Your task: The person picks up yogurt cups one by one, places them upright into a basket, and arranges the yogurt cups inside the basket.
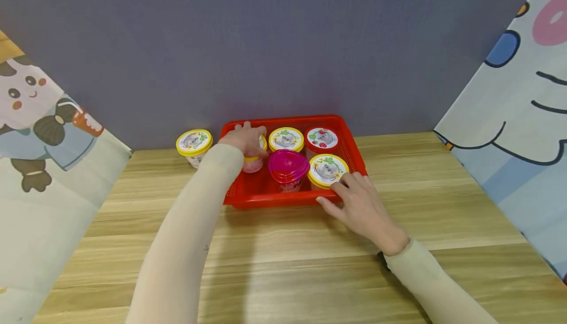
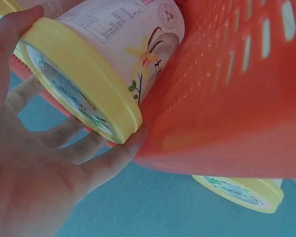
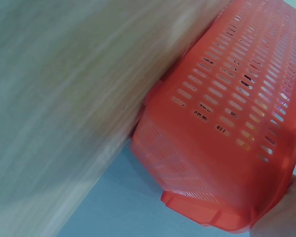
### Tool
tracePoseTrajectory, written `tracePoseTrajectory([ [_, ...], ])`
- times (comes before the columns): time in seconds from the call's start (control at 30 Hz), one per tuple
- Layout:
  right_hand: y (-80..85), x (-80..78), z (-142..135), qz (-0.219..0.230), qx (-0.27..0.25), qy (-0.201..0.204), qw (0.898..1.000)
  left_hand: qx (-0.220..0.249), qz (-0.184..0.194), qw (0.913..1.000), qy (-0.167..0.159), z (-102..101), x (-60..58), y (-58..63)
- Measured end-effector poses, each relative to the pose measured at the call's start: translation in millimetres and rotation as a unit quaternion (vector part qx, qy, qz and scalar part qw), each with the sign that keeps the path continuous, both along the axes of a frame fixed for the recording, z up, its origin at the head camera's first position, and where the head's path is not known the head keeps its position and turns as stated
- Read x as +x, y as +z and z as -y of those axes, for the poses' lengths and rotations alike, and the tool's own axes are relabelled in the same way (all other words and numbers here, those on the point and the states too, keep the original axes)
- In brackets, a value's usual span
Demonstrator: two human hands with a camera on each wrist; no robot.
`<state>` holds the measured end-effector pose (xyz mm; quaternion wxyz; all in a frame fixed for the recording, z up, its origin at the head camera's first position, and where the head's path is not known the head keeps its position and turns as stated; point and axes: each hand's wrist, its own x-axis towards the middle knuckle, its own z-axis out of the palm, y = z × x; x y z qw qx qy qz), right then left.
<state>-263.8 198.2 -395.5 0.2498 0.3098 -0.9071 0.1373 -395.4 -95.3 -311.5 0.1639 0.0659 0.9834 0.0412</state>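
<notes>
My left hand (image 1: pixel 243 142) is at the left end of a red plastic basket (image 1: pixel 252 200). Its thumb and fingers are spread round the rim of a yellow-lidded paper tub (image 2: pixel 84 74), printed with a vanilla flower and standing inside. My right hand (image 1: pixel 361 208) grips the basket's front right rim, fingers over the edge and thumb on the outer side. Just beside those fingers is another yellow-lidded tub (image 1: pixel 328 169). The basket also holds a third yellow-lidded tub (image 1: pixel 286 139), a red-lidded tub (image 1: pixel 322 138) and a tub with a translucent magenta lid (image 1: pixel 289 165).
Outside the basket, to its left, stands one more yellow-lidded tub (image 1: pixel 194 144). A grey panel (image 1: pixel 283 43) rises behind the basket. Cartoon-printed sheets (image 1: pixel 40 117) flank the wood-grain table (image 1: pixel 292 265) on both sides.
</notes>
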Motion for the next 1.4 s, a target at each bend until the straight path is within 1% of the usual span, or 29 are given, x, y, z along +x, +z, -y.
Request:
tracePoseTrajectory([
  [0.13, -0.1, 0.1, -0.4, 0.000, 0.001, -0.002, 1.000, 0.000, -0.001, 1.0000, 0.001, -2.3, -1.2, -1.1],
  [0.37, 0.7, 1.0, 0.4, 0.005, 0.010, -0.008, 1.000, 0.010, 0.014, 0.9998, 0.008, -2.9, 0.8, -1.6],
  [0.6, 0.9, 1.2, 0.3, 0.000, 0.006, -0.006, 1.000, 0.005, 0.016, 0.9998, -0.007, -7.5, -1.5, -2.6],
  [0.73, 0.9, 1.3, 0.7, -0.001, 0.006, -0.005, 1.000, -0.003, 0.013, 0.9999, -0.010, -8.4, -2.7, -2.8],
  [0.83, 0.2, 1.1, 0.7, 0.000, 0.008, -0.006, 1.000, 0.000, 0.014, 0.9999, -0.005, -7.9, -3.6, -3.6],
  [1.0, -0.3, 1.4, 1.2, 0.007, 0.010, -0.009, 1.000, 0.019, 0.024, 0.9995, 0.011, -7.2, -5.1, -5.2],
  [1.17, -0.9, 1.6, 2.0, 0.005, 0.007, -0.008, 1.000, 0.022, 0.024, 0.9994, 0.007, -6.2, -6.0, -6.1],
  [1.4, -1.3, 0.9, 2.6, 0.001, 0.007, -0.006, 1.000, 0.028, 0.024, 0.9992, 0.014, -5.5, -5.4, -6.6],
])
